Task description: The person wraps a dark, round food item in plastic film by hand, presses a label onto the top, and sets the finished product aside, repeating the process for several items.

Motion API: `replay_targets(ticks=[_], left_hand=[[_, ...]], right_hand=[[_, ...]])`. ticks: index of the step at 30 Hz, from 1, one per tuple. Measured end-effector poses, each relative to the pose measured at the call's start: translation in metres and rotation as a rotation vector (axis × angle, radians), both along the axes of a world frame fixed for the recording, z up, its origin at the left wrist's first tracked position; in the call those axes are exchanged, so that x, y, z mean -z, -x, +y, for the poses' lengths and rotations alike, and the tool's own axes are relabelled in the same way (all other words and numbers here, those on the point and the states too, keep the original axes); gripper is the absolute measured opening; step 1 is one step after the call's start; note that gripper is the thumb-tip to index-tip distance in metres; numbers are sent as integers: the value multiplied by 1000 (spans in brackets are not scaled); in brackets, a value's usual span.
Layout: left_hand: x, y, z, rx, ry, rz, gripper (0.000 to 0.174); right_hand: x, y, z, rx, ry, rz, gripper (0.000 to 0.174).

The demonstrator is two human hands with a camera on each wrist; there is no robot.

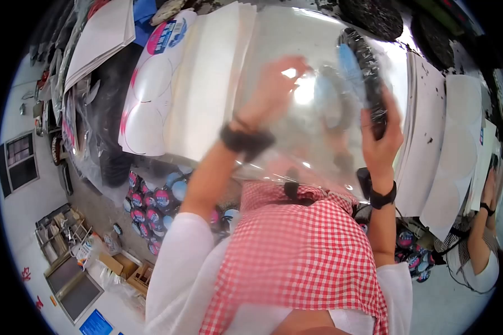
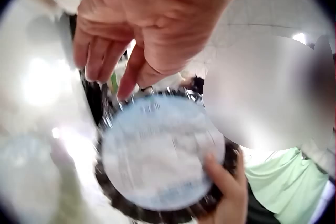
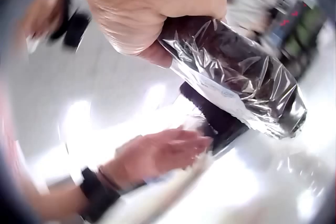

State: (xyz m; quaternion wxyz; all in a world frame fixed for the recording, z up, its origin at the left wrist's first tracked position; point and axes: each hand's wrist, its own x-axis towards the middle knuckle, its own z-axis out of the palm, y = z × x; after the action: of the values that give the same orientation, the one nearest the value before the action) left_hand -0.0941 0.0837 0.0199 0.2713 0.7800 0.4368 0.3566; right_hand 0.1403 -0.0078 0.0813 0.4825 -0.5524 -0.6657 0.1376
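Note:
My right hand (image 1: 383, 137) grips the edge of a round, dark packet (image 1: 369, 75) wrapped in crinkled clear film. It stands on edge above a glossy surface covered in clear plastic (image 1: 290, 33). A round pale-blue and white label (image 2: 163, 153) covers one face, with the right thumb lying over it in the left wrist view. My left hand (image 1: 274, 92), blurred, is off to the left over the plastic and holds nothing. Its fingers (image 2: 97, 58) bend loosely near the packet's rim in the left wrist view.
White sheets (image 1: 212, 84) and a sheet printed with round labels (image 1: 151, 95) lie at left. More paper stacks (image 1: 422, 128) are at right. Dark round cakes (image 1: 374, 17) sit at the back. Labelled packets (image 1: 151, 215) are piled below left. Another person's arm (image 1: 480, 223) shows far right.

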Motion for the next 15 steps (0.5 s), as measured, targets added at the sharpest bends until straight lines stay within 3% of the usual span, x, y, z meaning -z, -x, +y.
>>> replay_targets(ticks=[2,3,4,5,6,9,13,15], left_hand=[[-30,53,36,-489,17,57,19],[-5,106,67,-615,-172,237,19],[-4,146,86,-690,-228,498,21],[-7,170,93,-764,-255,603,24],[1,191,99,-798,-224,646,22],[27,210,105,-708,-388,710,14],[36,218,111,-662,-468,935,17],[35,225,115,-619,-491,915,12]], right_hand=[[3,4,4,-119,-207,-595,60],[11,3,1,-224,-66,-632,61],[20,3,-6,-329,76,-666,61],[27,3,-8,-432,221,-696,62],[33,2,-2,-450,351,-528,60],[36,11,20,-110,175,-614,60],[52,10,22,-134,249,-716,66],[52,12,22,-135,274,-721,67]])
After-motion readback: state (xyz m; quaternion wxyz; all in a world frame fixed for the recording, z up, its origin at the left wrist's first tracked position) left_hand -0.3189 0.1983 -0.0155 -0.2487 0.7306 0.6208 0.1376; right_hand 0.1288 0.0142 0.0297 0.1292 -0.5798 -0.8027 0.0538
